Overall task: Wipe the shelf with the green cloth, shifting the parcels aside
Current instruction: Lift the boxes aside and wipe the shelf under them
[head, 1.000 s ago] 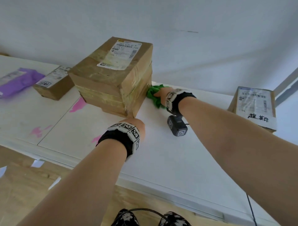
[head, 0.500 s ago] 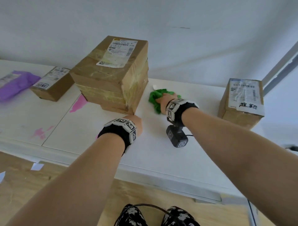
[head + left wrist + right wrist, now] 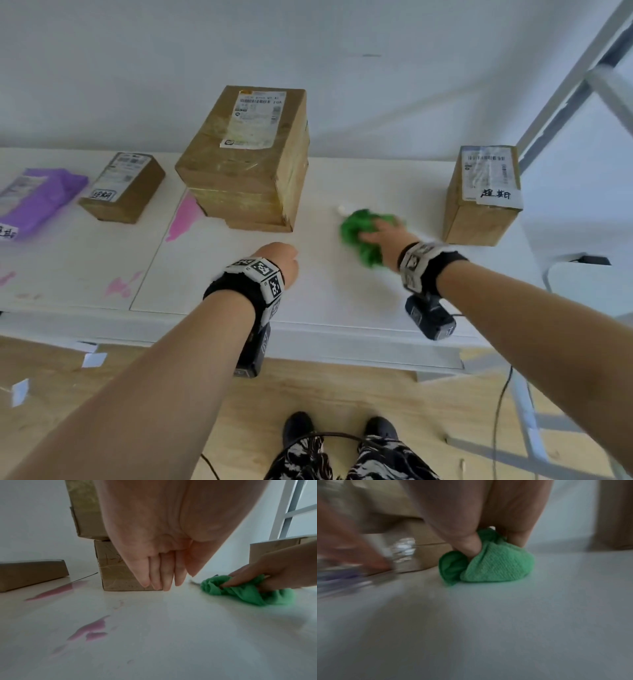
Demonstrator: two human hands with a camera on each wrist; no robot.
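White shelf boards (image 3: 325,294) carry a crumpled green cloth (image 3: 363,233), bunched under the right hand's (image 3: 385,238) curled fingers, between two brown cardboard parcels (image 3: 246,161). Left hand (image 3: 282,262), fingers straight, touches the taller stack's base, apart from the cloth.

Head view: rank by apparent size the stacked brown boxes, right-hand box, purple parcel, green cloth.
1. stacked brown boxes
2. right-hand box
3. purple parcel, cut off at the frame edge, so its rank is unsure
4. green cloth, partly under the right hand

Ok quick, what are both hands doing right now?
Left hand: open, fingers straight, holding nothing, beside the stacked parcels.
Right hand: closed around the green cloth, pressing it on the shelf.
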